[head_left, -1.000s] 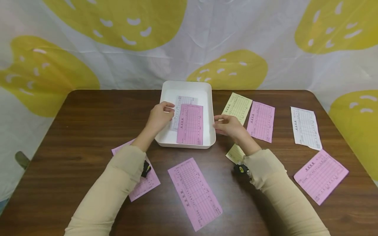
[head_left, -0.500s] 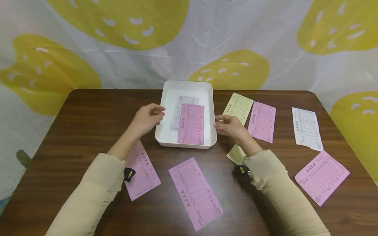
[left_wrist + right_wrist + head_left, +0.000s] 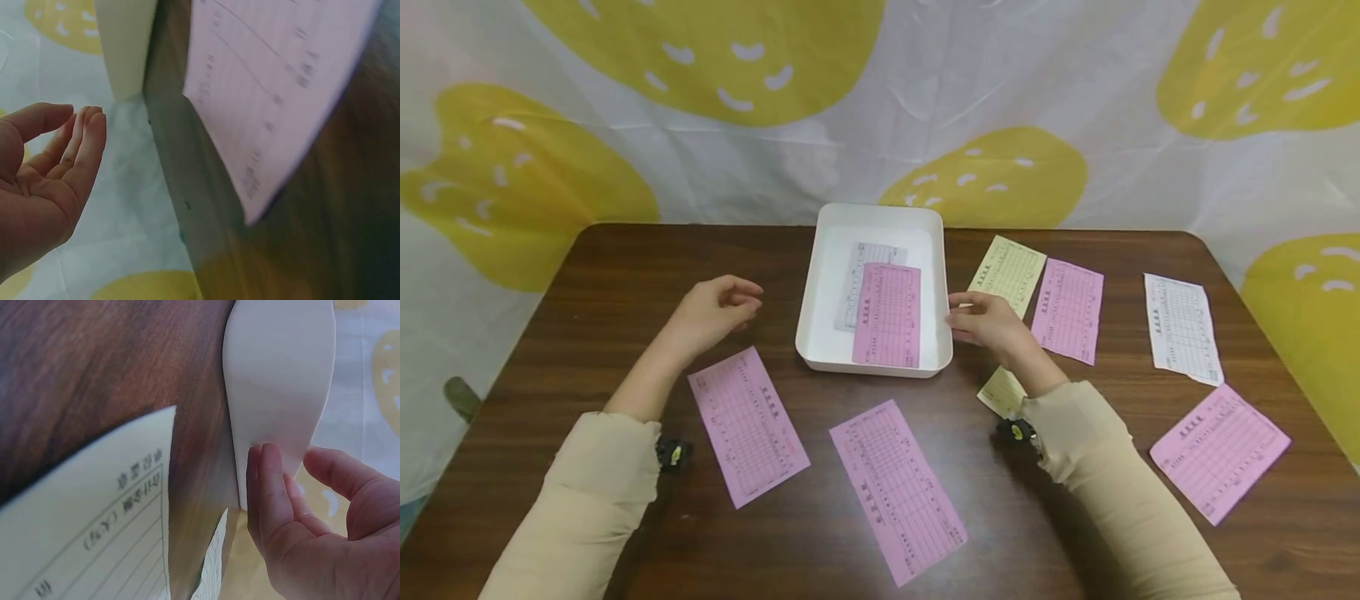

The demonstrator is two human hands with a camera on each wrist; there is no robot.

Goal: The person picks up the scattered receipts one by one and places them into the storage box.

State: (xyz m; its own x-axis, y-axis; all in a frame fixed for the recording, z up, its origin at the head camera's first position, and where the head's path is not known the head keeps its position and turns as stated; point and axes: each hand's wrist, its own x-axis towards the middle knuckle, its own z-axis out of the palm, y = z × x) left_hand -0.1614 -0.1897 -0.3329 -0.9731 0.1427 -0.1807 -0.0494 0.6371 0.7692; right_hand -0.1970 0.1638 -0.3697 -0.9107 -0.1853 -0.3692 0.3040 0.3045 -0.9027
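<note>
My right hand rests loose fingers against the white tray wall, left hand empty and slack above the nearest pink slip; a careless nudge could skid the tray.

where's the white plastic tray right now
In the head view the white plastic tray sits mid-table toward the far edge, holding a pink slip over a white slip; the right hand touches its right wall.

Probably a staged recording set rather than a lived-in room: a wooden table backed by a draped yellow-blotched white cloth, strewn with printed forms.
</note>
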